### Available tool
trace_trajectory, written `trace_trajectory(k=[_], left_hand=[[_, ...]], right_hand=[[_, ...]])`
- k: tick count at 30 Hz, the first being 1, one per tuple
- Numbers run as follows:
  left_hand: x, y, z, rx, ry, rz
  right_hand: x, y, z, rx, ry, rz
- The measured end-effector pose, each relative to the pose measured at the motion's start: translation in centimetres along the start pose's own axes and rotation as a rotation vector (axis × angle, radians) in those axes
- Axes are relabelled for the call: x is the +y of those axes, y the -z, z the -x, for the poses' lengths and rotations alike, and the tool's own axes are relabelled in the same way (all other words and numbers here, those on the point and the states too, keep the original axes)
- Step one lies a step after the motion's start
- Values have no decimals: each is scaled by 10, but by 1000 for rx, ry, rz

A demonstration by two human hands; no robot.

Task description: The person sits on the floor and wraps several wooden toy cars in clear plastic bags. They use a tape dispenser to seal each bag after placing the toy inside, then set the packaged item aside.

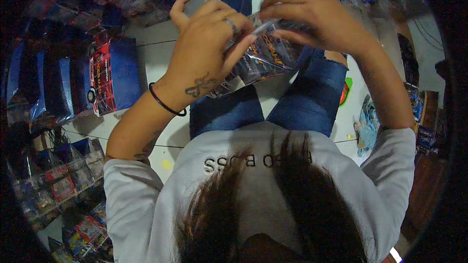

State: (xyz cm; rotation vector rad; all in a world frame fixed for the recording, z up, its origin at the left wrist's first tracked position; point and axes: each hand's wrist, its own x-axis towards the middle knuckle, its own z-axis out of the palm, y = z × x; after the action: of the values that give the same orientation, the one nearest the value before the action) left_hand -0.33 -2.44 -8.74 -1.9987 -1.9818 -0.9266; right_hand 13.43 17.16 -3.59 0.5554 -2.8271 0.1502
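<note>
So the shiny clear-wrapped pack [265, 56] is over the jeans [309, 95], left hand [209, 36] pinching its film near the top edge. Right hand [309, 12] curls over the other end, can't tell if it's gripping. Looks light but slippery, kinda crushable; I'd hold the sides.

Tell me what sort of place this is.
Probably a stockroom or packing area: there's a red-and-blue box at left, rows of small packages at lower left, and a clear-wrapped package being handled.
</note>
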Motion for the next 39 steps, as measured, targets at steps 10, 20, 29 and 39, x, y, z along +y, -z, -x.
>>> trace_trajectory(k=[10,20,29,39], left_hand=[[8,16,6,-60,83,28],[-9,-16,-7,-407,750,1098],[5,-14,-2,-135,40,-21],[7,-33,15,60,-24,-73]], right_hand=[[-9,-15,-3,-105,17,-57],[-19,-41,11,341,160,316],[-4,-33,5,-88,108,179],[15,6,28,15,-14,69]])
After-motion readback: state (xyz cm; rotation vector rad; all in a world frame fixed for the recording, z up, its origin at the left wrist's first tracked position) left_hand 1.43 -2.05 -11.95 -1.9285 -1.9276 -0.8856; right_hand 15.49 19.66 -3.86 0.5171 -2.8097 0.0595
